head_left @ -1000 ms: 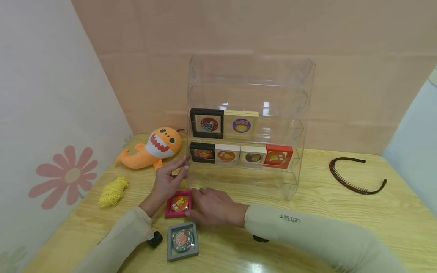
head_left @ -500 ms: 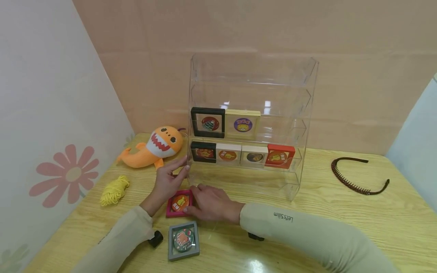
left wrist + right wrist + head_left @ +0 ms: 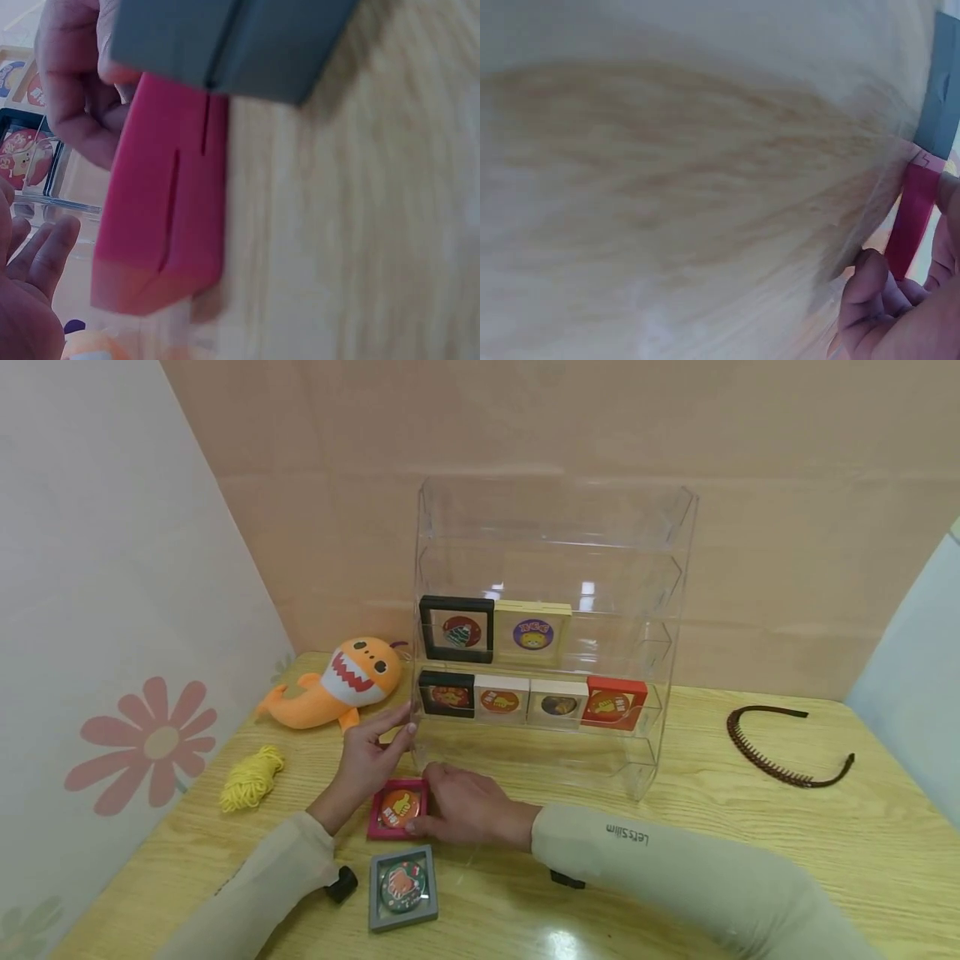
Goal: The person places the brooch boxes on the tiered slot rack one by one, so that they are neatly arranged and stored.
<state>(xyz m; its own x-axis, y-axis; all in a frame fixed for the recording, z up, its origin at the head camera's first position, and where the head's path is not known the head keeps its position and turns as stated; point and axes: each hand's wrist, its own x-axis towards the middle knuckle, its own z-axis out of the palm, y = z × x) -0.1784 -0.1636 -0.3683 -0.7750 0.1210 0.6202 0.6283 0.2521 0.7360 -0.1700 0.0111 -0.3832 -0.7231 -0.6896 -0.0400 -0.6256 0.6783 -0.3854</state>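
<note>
My left hand (image 3: 365,764) touches the lower left side of a clear acrylic display rack (image 3: 551,539), its fingers fairly straight. A magenta square display frame (image 3: 399,810) with a thumbs-up badge inside lies flat on the table in front of that hand. My right hand (image 3: 467,807) grips its right edge, thumb at the near corner and curled fingers at the far one. The left wrist view shows the magenta frame (image 3: 154,210) from its side, fingers behind it. Just nearer on the table lies a grey frame (image 3: 402,889) holding a round green badge.
Framed badges stand on two rack tiers, among them a red frame (image 3: 613,703) and a pale yellow frame (image 3: 532,635). Left of the rack are an orange shark plush (image 3: 333,685) and a yellow yarn bundle (image 3: 252,779). A brown headband (image 3: 757,764) lies at the right.
The magenta frame has slid very slightly to the right along with my right hand. My left hand stays against the rack.
</note>
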